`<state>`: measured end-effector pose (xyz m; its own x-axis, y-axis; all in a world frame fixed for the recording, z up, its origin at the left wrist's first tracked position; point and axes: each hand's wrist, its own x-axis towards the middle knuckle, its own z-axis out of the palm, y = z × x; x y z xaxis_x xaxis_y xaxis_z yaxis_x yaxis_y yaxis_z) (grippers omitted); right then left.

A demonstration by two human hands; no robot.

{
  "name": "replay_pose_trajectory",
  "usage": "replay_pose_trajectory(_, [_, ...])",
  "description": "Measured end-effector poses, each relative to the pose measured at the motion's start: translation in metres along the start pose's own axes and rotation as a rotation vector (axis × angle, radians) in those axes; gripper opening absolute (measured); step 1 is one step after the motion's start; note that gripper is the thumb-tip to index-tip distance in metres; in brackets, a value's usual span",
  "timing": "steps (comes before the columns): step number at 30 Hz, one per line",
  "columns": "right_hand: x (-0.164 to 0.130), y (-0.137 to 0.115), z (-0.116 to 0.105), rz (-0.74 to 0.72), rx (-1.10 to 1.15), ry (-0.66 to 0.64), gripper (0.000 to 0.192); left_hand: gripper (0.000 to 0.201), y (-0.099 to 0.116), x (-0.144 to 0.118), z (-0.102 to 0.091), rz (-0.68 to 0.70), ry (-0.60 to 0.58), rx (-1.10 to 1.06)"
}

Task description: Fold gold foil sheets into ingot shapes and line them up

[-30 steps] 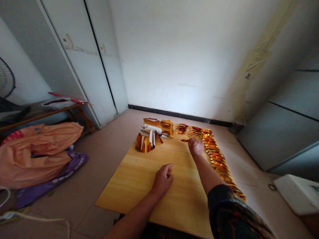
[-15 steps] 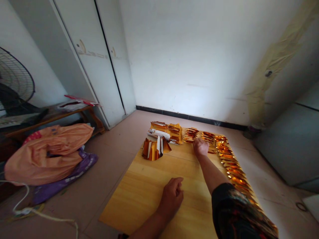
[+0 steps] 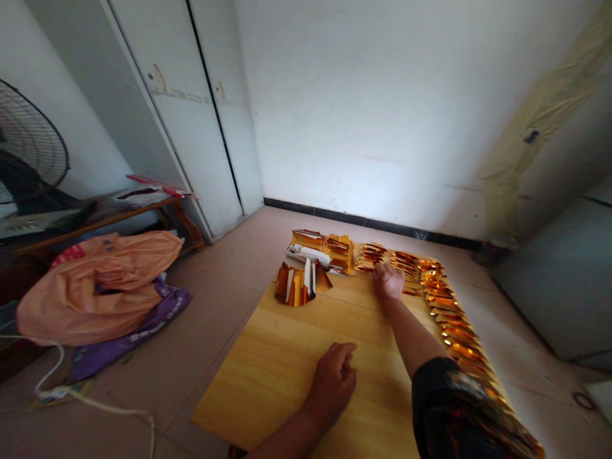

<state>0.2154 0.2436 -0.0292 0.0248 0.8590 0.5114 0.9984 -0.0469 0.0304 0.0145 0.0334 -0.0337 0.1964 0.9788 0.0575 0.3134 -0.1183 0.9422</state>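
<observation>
Right hand (image 3: 388,281) has moved left along the gold foil row (image 3: 444,306), fingers curled, hold unclear; left hand (image 3: 335,379) stays loosely curled, empty, on board (image 3: 287,357).

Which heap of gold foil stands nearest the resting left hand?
The loose fan-shaped foil bundle at the board's left edge, showing white undersides; it lies nearer the left hand than the far stacked foil pile.

Single head-worn view, looking forward and down, near over wooden board (image 3: 296,357), white wall (image 3: 382,108) ahead
</observation>
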Motion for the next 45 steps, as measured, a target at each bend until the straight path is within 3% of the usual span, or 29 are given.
replay_pose_trajectory(29, [0.01, -0.007, 0.006, 0.081, -0.001, -0.121, 0.017, 0.044, 0.001, 0.0, 0.0, 0.041, 0.005, 0.055])
replay_pose_trajectory(37, [0.008, -0.008, 0.01, 0.083, 0.012, -0.085, 0.014, 0.044, 0.004, 0.0, 0.0, 0.025, 0.001, 0.028])
replay_pose_trajectory(45, [-0.015, -0.021, -0.016, 0.005, 0.11, -0.119, 0.02, 0.04, 0.0, 0.003, 0.001, 0.031, 0.036, -0.026])
